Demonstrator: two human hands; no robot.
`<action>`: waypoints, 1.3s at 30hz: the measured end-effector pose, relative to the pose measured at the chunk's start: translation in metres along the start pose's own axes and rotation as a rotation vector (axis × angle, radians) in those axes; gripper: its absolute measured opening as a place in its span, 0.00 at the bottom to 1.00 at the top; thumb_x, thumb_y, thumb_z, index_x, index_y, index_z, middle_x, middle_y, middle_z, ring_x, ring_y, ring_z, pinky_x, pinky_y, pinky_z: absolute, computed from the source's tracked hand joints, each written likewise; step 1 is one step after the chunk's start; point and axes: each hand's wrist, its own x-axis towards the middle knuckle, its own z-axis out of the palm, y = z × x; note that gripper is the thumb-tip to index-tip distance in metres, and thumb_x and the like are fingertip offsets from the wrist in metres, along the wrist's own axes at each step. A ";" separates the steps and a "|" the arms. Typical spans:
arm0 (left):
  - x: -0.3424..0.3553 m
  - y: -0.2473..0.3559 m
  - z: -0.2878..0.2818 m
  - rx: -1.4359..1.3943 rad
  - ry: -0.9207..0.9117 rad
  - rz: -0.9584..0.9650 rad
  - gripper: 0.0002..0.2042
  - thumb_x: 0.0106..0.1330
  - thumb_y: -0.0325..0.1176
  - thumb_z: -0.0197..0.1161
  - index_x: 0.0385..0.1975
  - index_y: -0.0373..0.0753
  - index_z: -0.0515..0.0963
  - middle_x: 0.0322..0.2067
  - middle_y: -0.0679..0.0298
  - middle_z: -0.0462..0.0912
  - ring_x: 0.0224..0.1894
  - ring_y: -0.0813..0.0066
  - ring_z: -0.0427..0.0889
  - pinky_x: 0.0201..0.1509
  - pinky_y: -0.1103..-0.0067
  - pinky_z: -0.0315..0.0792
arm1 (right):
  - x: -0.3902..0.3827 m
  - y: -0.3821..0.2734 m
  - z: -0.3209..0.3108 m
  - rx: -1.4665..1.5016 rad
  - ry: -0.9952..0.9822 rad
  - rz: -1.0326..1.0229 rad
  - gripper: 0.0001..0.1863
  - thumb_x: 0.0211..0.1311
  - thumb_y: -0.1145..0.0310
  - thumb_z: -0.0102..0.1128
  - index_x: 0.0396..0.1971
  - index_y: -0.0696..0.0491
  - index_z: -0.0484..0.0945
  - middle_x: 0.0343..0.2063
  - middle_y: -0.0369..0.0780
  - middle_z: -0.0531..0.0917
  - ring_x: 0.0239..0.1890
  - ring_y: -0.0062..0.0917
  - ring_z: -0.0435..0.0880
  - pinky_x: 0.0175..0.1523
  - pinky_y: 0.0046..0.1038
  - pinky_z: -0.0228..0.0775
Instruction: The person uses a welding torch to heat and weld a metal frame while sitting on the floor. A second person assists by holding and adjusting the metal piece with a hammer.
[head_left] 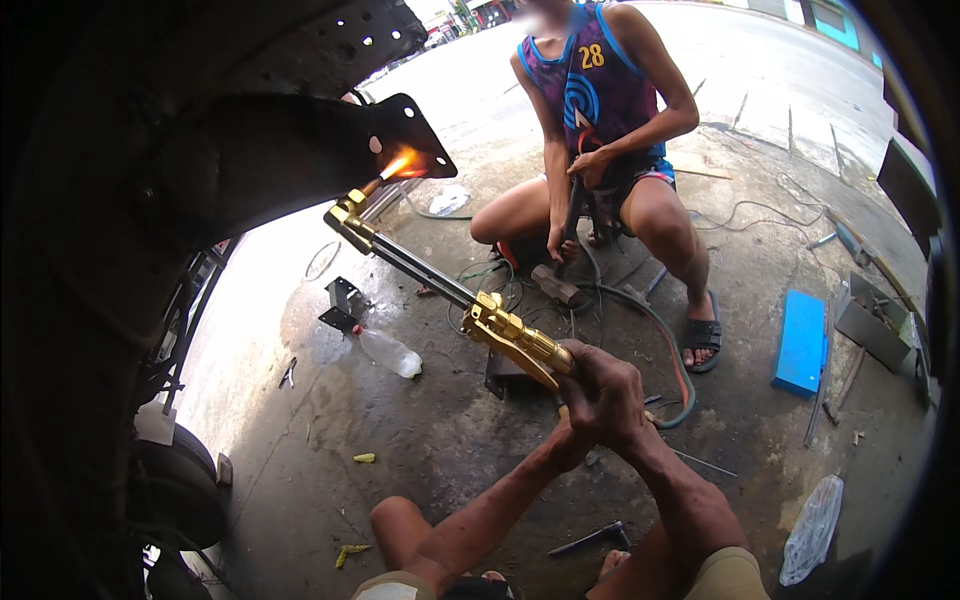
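A brass cutting torch (425, 275) slants up and left from my hands, its head beside a dark metal bracket (415, 130). From the tip an orange flame (402, 162) plays against the bracket's lower edge, near its holes. My right hand (612, 390) is closed round the rear of the torch handle, behind the brass valves and lever. Just below and against it, my left hand (574, 438) is closed at the same handle end, its fingers partly hidden by the right hand.
Facing me, a person (610, 100) squats holding a hammer (557, 285). Hoses (685, 380) loop across the concrete. A plastic bottle (390, 352), black brackets (345, 300), a blue box (800, 342), a grey metal box (872, 322) and a plastic bag (812, 530) lie around. A tyre (180, 480) stands left.
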 end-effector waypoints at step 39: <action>-0.061 0.069 -0.044 -0.131 0.244 -0.095 0.27 0.79 0.56 0.50 0.51 0.33 0.79 0.44 0.63 0.86 0.49 0.77 0.83 0.59 0.75 0.73 | 0.035 -0.011 0.047 0.774 -0.048 0.330 0.14 0.75 0.64 0.59 0.51 0.59 0.76 0.23 0.27 0.72 0.21 0.09 0.67 0.26 0.17 0.59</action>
